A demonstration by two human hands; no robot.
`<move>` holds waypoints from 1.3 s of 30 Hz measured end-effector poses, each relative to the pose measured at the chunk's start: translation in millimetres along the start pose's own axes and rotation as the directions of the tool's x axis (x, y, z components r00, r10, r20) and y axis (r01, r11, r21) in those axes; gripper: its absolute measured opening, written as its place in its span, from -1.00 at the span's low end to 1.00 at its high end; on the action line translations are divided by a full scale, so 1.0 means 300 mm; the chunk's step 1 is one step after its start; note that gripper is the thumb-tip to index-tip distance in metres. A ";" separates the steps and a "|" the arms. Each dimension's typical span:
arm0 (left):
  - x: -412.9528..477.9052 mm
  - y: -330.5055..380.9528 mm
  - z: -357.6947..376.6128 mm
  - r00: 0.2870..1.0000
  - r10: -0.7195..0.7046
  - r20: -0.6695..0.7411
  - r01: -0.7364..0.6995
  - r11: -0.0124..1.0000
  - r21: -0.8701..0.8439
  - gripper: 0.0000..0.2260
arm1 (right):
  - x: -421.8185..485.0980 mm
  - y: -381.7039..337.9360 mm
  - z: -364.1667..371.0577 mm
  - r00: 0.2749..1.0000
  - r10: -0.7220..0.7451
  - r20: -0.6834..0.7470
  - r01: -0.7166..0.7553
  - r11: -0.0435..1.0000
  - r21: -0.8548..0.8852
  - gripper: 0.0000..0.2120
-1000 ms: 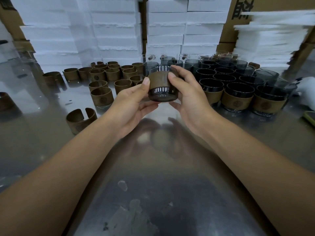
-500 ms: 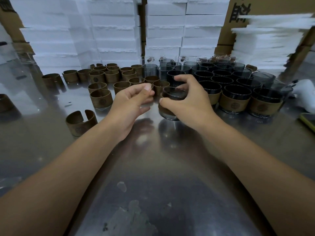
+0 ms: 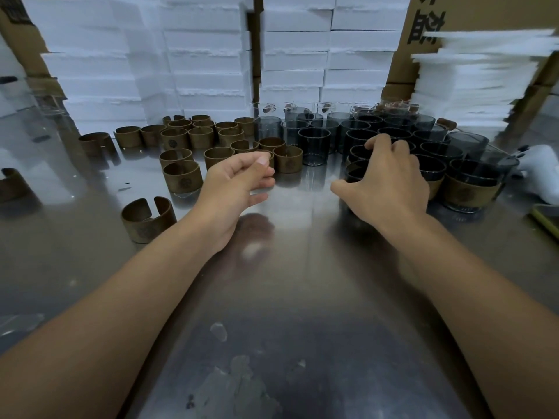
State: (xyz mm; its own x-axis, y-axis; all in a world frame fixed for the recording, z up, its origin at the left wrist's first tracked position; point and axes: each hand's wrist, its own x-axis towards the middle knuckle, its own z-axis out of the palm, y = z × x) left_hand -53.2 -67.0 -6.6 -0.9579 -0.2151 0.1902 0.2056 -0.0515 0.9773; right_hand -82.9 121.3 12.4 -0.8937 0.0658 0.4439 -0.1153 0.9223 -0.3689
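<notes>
My right hand [image 3: 384, 179] curls over a dark glass in a brown sleeve [image 3: 352, 173], which stands on the metal table [image 3: 302, 297] at the left end of the row of sleeved glasses [image 3: 472, 189]. The hand hides most of that glass. My left hand [image 3: 239, 182] hovers left of it, fingers loosely curled and holding nothing. Loose brown split sleeves [image 3: 181, 176] stand in a group to the left. Bare dark glasses [image 3: 314, 146] stand behind and between my hands.
White foam boxes [image 3: 205, 55] are stacked along the back. A pile of white foam sheets [image 3: 472, 80] and a cardboard box [image 3: 423, 25] stand at the back right. A white object [image 3: 541, 170] and a green-edged thing [image 3: 547, 219] lie at the right edge.
Both hands held the sleeved glass up a second ago. My right hand has set it down and slid it right to the sleeved row; my left hand has let go.
</notes>
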 end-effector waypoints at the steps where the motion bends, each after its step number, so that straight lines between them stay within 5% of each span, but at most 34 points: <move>1: 0.000 0.000 0.000 1.000 0.000 0.000 0.000 1.000 0.002 -0.92 | 0.000 0.001 0.000 1.000 -0.009 -0.005 0.008 1.000 -0.006 -0.37; 25: -0.017 0.017 0.005 1.000 -0.021 0.006 0.021 0.999 0.040 -0.89 | 0.029 0.060 0.058 0.991 -0.135 -0.019 0.129 0.974 -0.184 -0.52; 30: -0.019 0.024 0.013 1.000 -0.020 -0.015 0.021 0.999 0.038 -0.88 | 0.015 0.001 0.067 0.945 -0.309 -0.110 0.285 0.940 -0.186 -0.54; 35: -0.019 0.028 0.014 0.998 -0.016 -0.057 0.017 1.000 0.013 -0.87 | 0.040 -0.114 0.116 0.898 -0.437 0.039 0.435 0.874 -0.217 -0.55; 39: -0.009 0.027 0.009 0.997 -0.021 -0.079 0.020 1.000 -0.008 -0.86 | 0.159 -0.171 0.117 0.932 -0.344 0.114 0.363 0.894 -0.264 -0.53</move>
State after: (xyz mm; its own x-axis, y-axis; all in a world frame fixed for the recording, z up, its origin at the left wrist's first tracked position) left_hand -49.4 -64.2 1.1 -0.9432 -0.2901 0.1621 0.1882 -0.0640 0.9800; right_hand -134.8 63.6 23.8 -0.8425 -0.2997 0.4477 -0.3127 0.9487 0.0465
